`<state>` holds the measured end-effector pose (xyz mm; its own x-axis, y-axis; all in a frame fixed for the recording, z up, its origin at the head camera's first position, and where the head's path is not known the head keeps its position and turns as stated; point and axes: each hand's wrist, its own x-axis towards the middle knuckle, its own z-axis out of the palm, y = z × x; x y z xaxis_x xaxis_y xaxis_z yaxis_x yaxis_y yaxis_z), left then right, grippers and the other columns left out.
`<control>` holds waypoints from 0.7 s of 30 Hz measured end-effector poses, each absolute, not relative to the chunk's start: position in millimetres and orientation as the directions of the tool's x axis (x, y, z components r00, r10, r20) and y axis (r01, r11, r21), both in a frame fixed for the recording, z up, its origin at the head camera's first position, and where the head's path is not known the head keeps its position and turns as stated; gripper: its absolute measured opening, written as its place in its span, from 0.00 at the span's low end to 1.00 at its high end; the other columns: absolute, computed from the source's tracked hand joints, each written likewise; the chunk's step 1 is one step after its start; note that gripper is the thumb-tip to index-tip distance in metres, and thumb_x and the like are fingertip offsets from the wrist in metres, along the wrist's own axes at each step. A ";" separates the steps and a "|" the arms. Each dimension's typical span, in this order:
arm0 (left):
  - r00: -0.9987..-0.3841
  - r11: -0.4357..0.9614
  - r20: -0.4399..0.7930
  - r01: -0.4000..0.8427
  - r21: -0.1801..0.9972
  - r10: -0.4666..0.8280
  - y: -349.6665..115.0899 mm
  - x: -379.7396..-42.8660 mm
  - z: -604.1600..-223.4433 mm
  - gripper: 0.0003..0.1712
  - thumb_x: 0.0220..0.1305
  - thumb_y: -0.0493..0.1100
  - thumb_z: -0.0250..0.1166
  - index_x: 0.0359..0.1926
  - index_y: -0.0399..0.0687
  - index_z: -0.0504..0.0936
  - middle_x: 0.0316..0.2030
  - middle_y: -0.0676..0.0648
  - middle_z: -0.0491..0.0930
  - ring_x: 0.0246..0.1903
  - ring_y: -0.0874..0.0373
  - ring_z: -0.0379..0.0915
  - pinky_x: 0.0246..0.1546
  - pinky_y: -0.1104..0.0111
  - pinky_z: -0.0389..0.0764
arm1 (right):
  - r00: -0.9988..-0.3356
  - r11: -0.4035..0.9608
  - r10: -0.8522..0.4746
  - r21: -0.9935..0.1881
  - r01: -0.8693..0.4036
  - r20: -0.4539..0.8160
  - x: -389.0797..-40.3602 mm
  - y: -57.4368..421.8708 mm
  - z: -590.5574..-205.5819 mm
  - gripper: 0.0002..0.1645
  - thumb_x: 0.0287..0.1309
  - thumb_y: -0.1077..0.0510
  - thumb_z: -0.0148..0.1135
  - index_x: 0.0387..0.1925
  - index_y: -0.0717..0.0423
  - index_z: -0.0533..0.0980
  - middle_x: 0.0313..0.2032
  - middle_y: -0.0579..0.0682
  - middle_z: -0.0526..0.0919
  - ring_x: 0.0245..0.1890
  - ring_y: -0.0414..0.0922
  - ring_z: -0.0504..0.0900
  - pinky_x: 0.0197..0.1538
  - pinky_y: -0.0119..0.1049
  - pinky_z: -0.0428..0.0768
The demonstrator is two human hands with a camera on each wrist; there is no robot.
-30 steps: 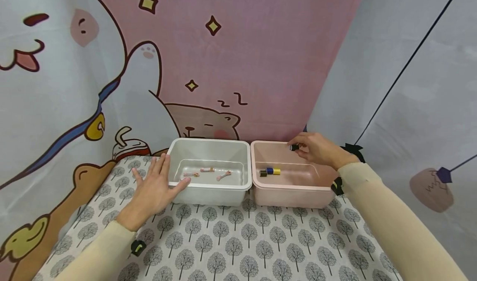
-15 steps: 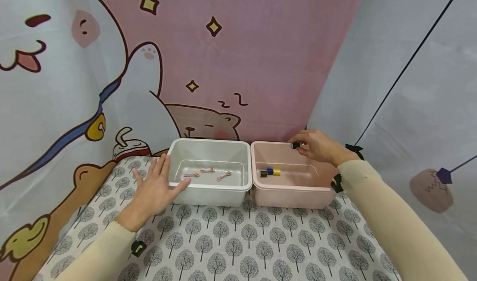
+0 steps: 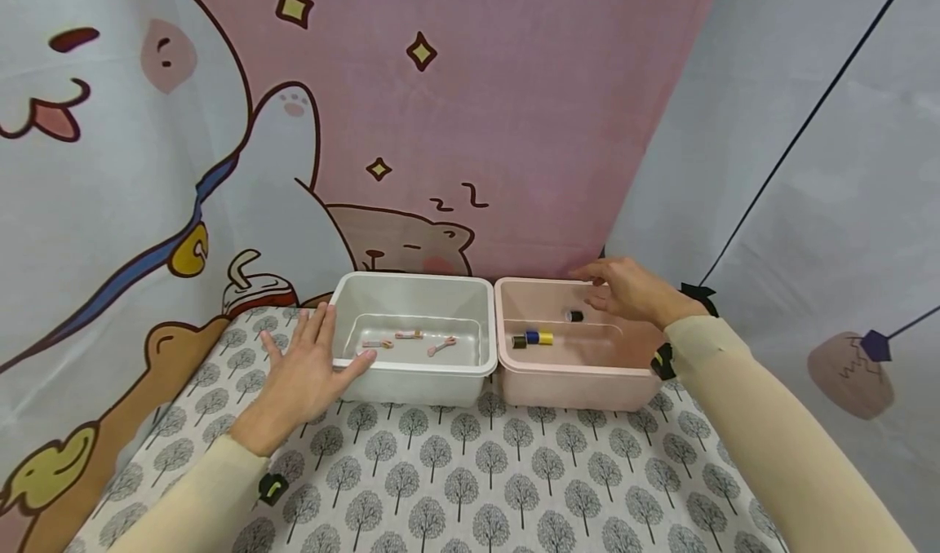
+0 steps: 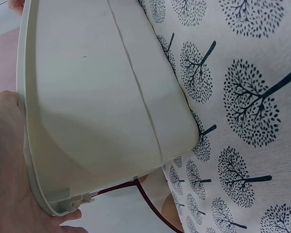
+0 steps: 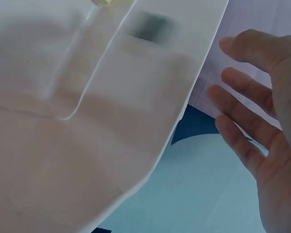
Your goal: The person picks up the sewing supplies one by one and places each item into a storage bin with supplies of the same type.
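Note:
My right hand [image 3: 624, 290] is over the back right of the pink bin [image 3: 580, 369], its thumb and fingers apart with nothing between them. Just below the fingertips a small black spool [image 3: 574, 316] is in the air inside the bin; in the right wrist view this spool [image 5: 153, 28] is blurred. Two other small cylinders, one dark [image 3: 519, 342] and one blue and yellow [image 3: 539, 338], lie on the bin's floor. My left hand [image 3: 303, 369] rests with spread fingers on the left end of the white bin [image 3: 419, 386], thumb along its front rim.
Inside the white bin lie several small pinkish bundles [image 3: 441, 346] with orange bits. Both bins stand side by side on a tree-print cloth [image 3: 463, 480], close to a cartoon-print curtain [image 3: 514, 129] behind. A grey-white curtain [image 3: 793, 210] hangs at the right.
The right hand has let go of the black spool, which has dropped from its fingertips into the pink bin. The left hand and both bins have stayed in place.

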<state>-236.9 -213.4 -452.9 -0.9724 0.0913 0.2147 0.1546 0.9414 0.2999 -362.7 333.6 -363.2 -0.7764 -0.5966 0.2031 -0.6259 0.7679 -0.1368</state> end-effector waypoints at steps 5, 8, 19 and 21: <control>-0.972 0.942 0.216 0.154 0.299 0.091 -213.4 -237.3 -453.2 0.71 0.81 0.85 0.52 0.95 0.34 0.45 0.95 0.29 0.43 0.94 0.23 0.37 0.78 0.08 0.25 | -0.789 0.782 -0.582 -0.134 -0.609 0.197 -362.7 334.0 -365.2 0.27 0.72 0.64 0.79 0.70 0.60 0.87 0.65 0.63 0.94 0.58 0.62 0.96 0.63 0.62 0.94; -0.972 0.942 0.216 0.156 0.298 0.092 -213.3 -237.9 -453.4 0.72 0.81 0.86 0.51 0.95 0.34 0.45 0.95 0.29 0.43 0.94 0.23 0.36 0.78 0.08 0.25 | -0.784 0.780 -0.585 -0.120 -0.614 0.209 -362.5 334.6 -366.0 0.25 0.72 0.64 0.78 0.68 0.60 0.88 0.64 0.62 0.94 0.59 0.63 0.96 0.64 0.62 0.94; -0.972 0.938 0.215 0.158 0.310 0.093 -211.7 -236.9 -450.9 0.70 0.82 0.84 0.53 0.96 0.35 0.44 0.95 0.30 0.42 0.94 0.23 0.37 0.77 0.07 0.25 | -0.806 0.809 -0.553 -0.096 -0.581 0.212 -350.8 330.7 -367.5 0.21 0.74 0.61 0.77 0.66 0.54 0.90 0.63 0.59 0.95 0.50 0.56 0.96 0.56 0.58 0.95; -0.974 0.938 0.208 0.157 0.310 0.094 -211.5 -236.8 -450.5 0.71 0.81 0.85 0.52 0.96 0.35 0.43 0.95 0.30 0.42 0.94 0.23 0.36 0.77 0.08 0.24 | -0.807 0.810 -0.550 -0.096 -0.578 0.216 -348.4 329.7 -368.6 0.20 0.75 0.60 0.77 0.65 0.53 0.90 0.63 0.58 0.95 0.49 0.55 0.95 0.54 0.57 0.95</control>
